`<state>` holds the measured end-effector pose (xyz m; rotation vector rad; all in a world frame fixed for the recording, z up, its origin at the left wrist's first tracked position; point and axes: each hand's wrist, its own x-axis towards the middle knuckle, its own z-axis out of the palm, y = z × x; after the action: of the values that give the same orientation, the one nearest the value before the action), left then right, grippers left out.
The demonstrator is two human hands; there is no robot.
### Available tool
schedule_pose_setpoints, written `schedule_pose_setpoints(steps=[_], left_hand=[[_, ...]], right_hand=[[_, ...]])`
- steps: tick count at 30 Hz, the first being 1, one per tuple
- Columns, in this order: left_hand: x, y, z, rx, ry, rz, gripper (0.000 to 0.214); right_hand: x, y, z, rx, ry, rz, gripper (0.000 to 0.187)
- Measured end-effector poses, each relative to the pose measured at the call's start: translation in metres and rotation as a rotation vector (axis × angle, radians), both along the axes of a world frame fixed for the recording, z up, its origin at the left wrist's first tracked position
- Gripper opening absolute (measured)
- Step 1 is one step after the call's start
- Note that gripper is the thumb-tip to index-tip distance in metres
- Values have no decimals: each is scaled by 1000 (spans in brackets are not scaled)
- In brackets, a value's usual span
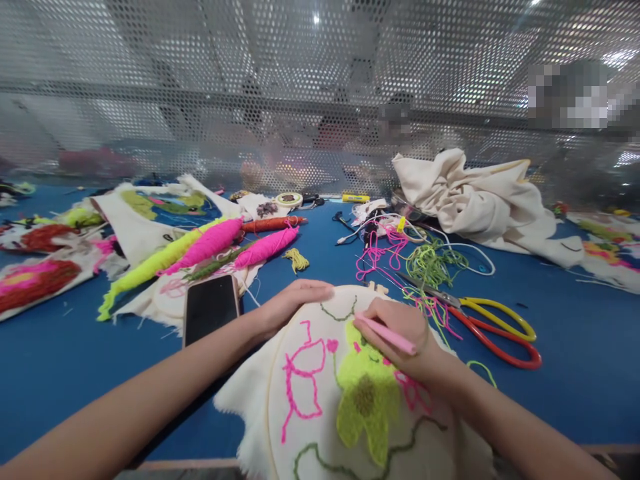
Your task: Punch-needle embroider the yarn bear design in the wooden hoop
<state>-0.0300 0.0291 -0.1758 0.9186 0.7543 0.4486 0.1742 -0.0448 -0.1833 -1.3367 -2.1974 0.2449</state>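
Observation:
My right hand (400, 330) grips a pink pen-shaped tool (387, 333) over the upper part of a cloth stretched in an embroidery hoop (271, 400). The tool's working tip is hidden by my fingers. My left hand (300, 298) holds the hoop at its upper left rim, with part of its fingers out of sight. On the white cloth (320, 373), a fuzzy yellow-green figure (367, 400) has a brownish centre. Pink stitched outlines (303, 373) run to its left, and dark green stitched lines (345, 467) curve above and below. Loose cloth edges hang outside the hoop.
Red-and-yellow-handled scissors (495, 327) lie right of the hoop, beside tangled green yarn (435, 260) and pink yarn (383, 250). A phone (211, 310), yellow yarn (160, 260) and pink yarn bundles (213, 243) are on the left. Crumpled cream cloth (470, 193) stands behind, before a perforated metal screen (300, 87).

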Motion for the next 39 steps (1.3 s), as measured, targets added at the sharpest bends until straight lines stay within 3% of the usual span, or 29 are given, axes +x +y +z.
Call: schedule_pose_setpoints(steps=[3,6,8,12,22,28,31,36,39], left_hand=[[0,1,0,136,-56,43,24],[-1,3,-2,399,-11,27,16],[-2,3,-3,491,30,-21,14],[-1,-4,-3,478,-12,-86,32],[1,-8,-6,476,-60,-71,47],[-1,-4,-11,478,12,-68,30],[-2,0,-13,520,30,-58,34],[-3,8,-13,722,15,-35,43],[-2,9,-13,690,63,-26,39]], right_hand=[[3,-2,1,-113,186,-58,17],[4,-1,1,-113,254,-53,17],[4,0,0,-115,274,-58,18],[2,-1,1,-131,319,-81,19],[-1,-2,3,-153,349,-56,19],[-1,-3,4,-156,318,-64,19],[1,-4,3,-158,311,-59,18],[2,-6,2,-169,298,-50,19],[3,-7,1,-160,303,-47,19]])
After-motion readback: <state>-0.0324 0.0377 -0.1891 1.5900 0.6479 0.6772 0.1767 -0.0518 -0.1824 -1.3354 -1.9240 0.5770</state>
